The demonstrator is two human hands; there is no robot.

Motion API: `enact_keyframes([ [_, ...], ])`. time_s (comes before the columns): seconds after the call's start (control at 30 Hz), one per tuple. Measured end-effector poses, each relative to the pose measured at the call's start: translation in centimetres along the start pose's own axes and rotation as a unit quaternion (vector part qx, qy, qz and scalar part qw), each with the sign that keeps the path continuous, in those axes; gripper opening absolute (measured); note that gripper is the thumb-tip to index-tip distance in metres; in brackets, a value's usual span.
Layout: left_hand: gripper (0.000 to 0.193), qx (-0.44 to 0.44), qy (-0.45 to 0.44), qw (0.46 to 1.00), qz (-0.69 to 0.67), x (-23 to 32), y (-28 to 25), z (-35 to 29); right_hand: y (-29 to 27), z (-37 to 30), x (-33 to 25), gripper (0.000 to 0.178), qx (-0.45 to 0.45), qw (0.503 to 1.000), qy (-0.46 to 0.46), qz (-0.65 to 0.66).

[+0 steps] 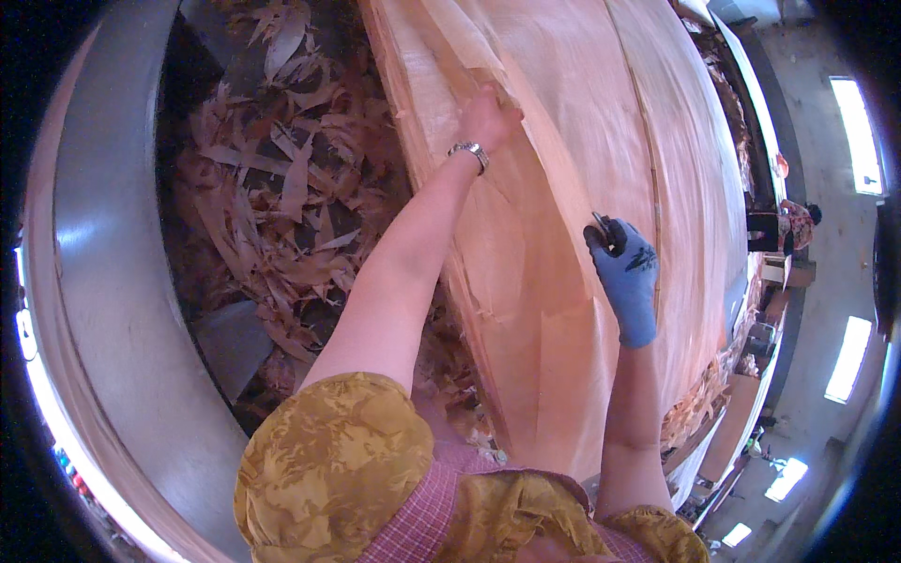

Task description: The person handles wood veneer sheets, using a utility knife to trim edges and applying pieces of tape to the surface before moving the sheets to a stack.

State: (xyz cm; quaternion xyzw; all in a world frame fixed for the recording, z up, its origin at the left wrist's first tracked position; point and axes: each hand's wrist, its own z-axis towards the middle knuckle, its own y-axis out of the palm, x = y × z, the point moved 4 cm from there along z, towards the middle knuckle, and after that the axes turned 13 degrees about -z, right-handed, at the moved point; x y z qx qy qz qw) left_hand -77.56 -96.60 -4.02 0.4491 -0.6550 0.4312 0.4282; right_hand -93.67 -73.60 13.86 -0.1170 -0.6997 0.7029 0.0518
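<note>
A tall stack of thin, pale pinkish wood veneer sheets [601, 56] stretches out in front of me. My left hand [490, 117], bare with a metal watch at the wrist, is closed on the edge of the top veneer sheet [549, 178], which is lifted and folded over in a long flap. Lower and to the right, my right hand [627, 281] wears a blue and black glove. Its fingers are closed round a small dark tool [602, 223] with a metallic tip, held at the flap's edge; most of the tool is hidden in the glove.
Torn veneer scraps [291, 178] lie heaped on the floor left of the stack. Beyond them runs a broad grey metal surface [113, 216]. A long dark split [648, 141] crosses the sheets. Another person [793, 228] is far off at the right, near more scraps [699, 403].
</note>
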Motion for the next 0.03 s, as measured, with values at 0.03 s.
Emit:
enact_keyframes([
  [0.03,0.088,-0.002,-0.001,1.000,0.000,-0.39,0.18,0.32,0.27,0.11,-0.01,0.021,-0.001,1.000,0.002,-0.001],
])
